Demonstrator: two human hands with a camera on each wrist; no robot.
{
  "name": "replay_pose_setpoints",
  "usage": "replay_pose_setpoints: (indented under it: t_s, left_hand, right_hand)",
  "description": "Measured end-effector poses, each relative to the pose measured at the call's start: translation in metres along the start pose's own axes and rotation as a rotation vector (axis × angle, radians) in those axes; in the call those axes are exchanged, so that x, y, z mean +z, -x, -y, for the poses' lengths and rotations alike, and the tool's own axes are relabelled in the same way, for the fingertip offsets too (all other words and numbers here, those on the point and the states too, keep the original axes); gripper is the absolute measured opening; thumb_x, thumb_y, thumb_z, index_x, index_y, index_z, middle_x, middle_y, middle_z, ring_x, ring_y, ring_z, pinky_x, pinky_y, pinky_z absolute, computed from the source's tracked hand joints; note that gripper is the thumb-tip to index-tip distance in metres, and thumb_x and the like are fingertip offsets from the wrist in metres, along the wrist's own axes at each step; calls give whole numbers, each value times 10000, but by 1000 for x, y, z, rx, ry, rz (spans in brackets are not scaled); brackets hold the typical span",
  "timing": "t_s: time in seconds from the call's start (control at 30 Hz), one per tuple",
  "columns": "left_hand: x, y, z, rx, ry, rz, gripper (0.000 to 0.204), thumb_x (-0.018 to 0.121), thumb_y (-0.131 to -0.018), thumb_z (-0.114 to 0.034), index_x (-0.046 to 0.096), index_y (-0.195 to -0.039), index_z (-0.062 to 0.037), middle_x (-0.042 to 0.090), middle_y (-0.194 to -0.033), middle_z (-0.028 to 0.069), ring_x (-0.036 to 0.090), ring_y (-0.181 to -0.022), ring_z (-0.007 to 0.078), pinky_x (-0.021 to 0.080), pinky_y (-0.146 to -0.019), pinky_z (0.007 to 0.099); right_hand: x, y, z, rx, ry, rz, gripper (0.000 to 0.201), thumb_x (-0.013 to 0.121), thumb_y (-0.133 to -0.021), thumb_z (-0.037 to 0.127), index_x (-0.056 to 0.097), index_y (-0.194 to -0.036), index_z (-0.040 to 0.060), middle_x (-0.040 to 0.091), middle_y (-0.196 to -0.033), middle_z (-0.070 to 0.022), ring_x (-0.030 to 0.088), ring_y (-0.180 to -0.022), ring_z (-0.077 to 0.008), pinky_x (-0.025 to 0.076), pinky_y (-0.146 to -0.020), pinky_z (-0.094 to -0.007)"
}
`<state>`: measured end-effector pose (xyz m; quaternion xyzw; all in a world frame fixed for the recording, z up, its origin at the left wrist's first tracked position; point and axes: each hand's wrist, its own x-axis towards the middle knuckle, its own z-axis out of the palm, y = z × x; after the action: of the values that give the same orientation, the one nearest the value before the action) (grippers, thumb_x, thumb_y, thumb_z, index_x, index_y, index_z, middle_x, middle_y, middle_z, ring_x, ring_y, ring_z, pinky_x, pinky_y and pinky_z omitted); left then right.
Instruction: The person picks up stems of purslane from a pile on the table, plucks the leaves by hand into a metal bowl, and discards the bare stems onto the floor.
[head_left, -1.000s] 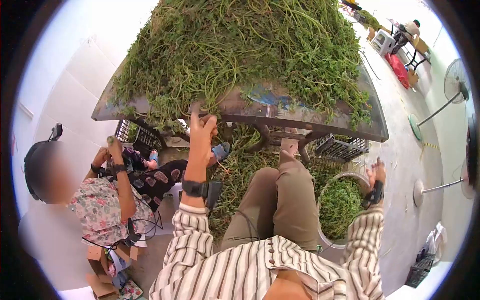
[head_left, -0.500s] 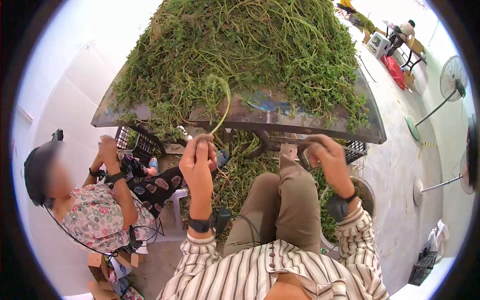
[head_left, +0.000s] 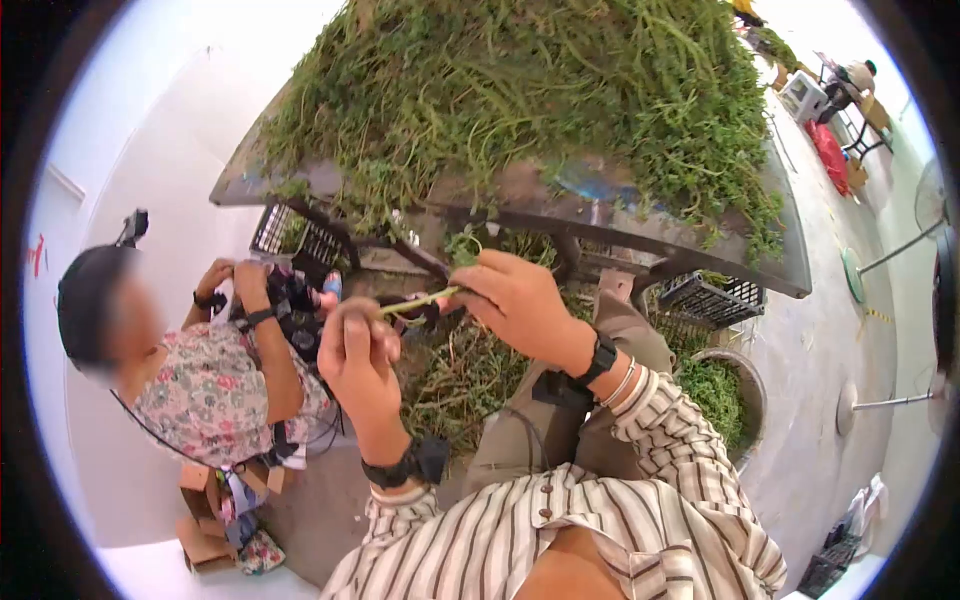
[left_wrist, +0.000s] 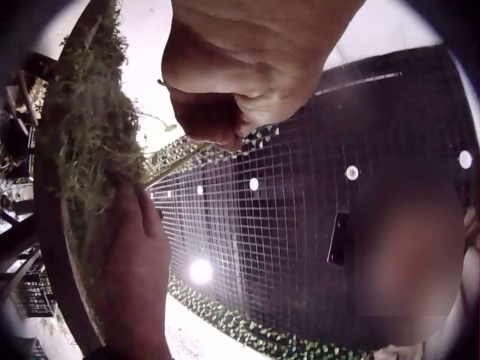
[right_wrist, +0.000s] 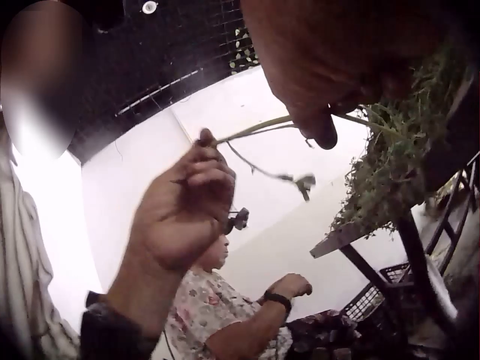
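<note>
A thin green plant stem (head_left: pixel 420 300) stretches between my two hands below the table's front edge. My left hand (head_left: pixel 360 355) pinches one end between thumb and curled fingers. Further along, the right hand (head_left: pixel 525 305) grips the stem, and a leafy tip (head_left: pixel 465 243) shows just above its fingers. In the right wrist view a side shoot (right_wrist: pixel 259 170) hangs from the stem between the hands. Behind them lies a large heap of leafy green plants (head_left: pixel 520 110) on the dark table (head_left: pixel 690 245).
A round tub (head_left: pixel 757 400) of picked greens stands by my right leg. Black crates (head_left: pixel 712 298) sit under the table, with loose stems (head_left: pixel 450 385) on the floor. Another person (head_left: pixel 215 390) sits close on my left. Fans (head_left: pixel 890 403) stand at the right.
The left hand has drawn a stem from the heap's edge and brought it back toward me. My right hand has come in from above the tub and taken hold of the stem.
</note>
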<state>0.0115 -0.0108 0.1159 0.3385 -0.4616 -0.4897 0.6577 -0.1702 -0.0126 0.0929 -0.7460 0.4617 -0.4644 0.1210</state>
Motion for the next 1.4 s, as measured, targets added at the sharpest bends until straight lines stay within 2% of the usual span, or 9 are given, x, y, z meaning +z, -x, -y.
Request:
replay_pose_setpoints:
  t_s: [0.1,0.33,0.53,0.63,0.73,0.77,0.97,1.3,1.4]
  left_hand:
    - [-6,-4,5,-139,-58,58,241,550,-869,-177,536,-1009,18,443,-654,-29,368,-508,36,279,-441,163]
    - [14,4,36,-203,-376,177,174,542,-872,-179,603,-900,-19,417,-597,-51,353,-504,23,260,-437,172]
    - [1,-13,41,-258,28,-40,250,489,-910,-243,570,-878,-10,445,-628,-13,390,-510,52,292,-441,185]
    - [0,-17,37,-243,29,-45,250,482,-914,-239,557,-865,-6,464,-648,-4,416,-524,55,323,-439,191]
    - [1,-17,41,-209,23,-46,241,485,-913,-217,562,-877,8,493,-653,1,443,-528,56,353,-437,184]
    - [3,-16,40,-224,-28,-50,240,488,-911,-215,566,-896,12,508,-664,5,451,-530,57,355,-437,184]
    - [3,-11,44,-243,-61,-20,247,524,-892,-207,600,-938,23,558,-690,11,469,-517,55,354,-436,173]
    - [17,-1,54,-373,-77,48,228,562,-868,-194,606,-955,13,549,-667,4,454,-498,50,375,-429,188]
    - [20,1,53,-436,-107,77,235,556,-868,-160,581,-1030,8,537,-662,6,446,-490,48,378,-417,187]
  right_hand:
    - [15,2,-3,-14,-33,35,189,613,-739,119,568,-911,54,509,-753,-98,542,-684,-292,442,-565,-371]
    - [34,13,-9,66,-111,48,165,618,-721,109,577,-870,52,523,-760,-101,545,-696,-292,440,-569,-375]
    - [40,28,-40,129,-246,70,217,639,-697,129,568,-876,29,532,-773,-127,534,-718,-326,425,-610,-393]
    - [28,29,-38,330,-367,104,211,627,-702,133,582,-863,5,552,-752,-142,530,-692,-307,414,-611,-377]
    - [30,32,-46,325,-405,44,207,616,-708,130,590,-871,7,559,-761,-146,531,-690,-312,416,-613,-373]
    - [26,32,-47,342,-353,111,253,570,-742,44,611,-992,39,600,-827,-103,530,-687,-178,426,-644,-278]
    - [21,33,-48,441,-431,14,206,545,-768,54,621,-958,34,621,-813,-58,526,-677,-123,427,-648,-276]
    - [22,31,-43,384,-460,7,242,571,-773,107,610,-1005,52,580,-844,-62,555,-805,-153,435,-730,-289]
    - [32,36,-47,219,-441,-19,220,572,-777,101,615,-985,43,547,-841,-70,534,-795,-180,419,-711,-295]
